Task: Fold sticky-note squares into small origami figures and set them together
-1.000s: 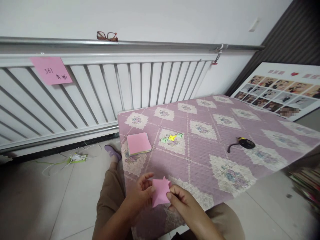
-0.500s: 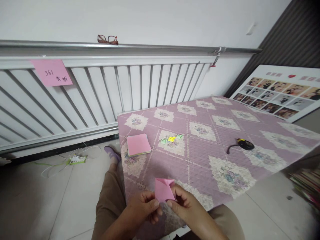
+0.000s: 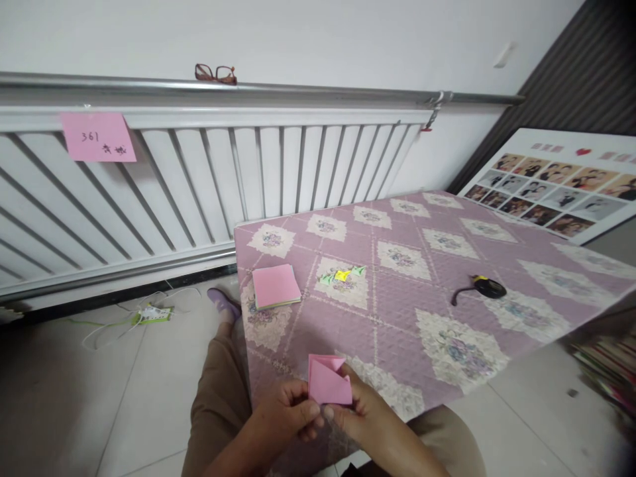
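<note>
A partly folded pink paper [image 3: 328, 383] is between my two hands, over the near edge of the table. My left hand [image 3: 293, 412] pinches its lower left corner. On its right side, my right hand [image 3: 355, 404] grips it with the thumb in front and the fingers behind. The upper right part of the paper shows an open fold. Beyond it on the cloth lie a stack of square papers [image 3: 276, 286], pink on top, and several small green and yellow folded pieces [image 3: 342, 275].
A black object with a yellow part [image 3: 487, 287] lies on the right of the flowered tablecloth [image 3: 397, 318]. Behind are a radiator [image 3: 278, 165], glasses [image 3: 215, 73] on its pipe and a photo board [image 3: 551, 185]. A power strip [image 3: 154, 314] sits on the floor.
The right side of the pink paper has swung outward, so its front face looks wider. My right thumb has moved slightly left and down. The pink note on the radiator has swung flatter.
</note>
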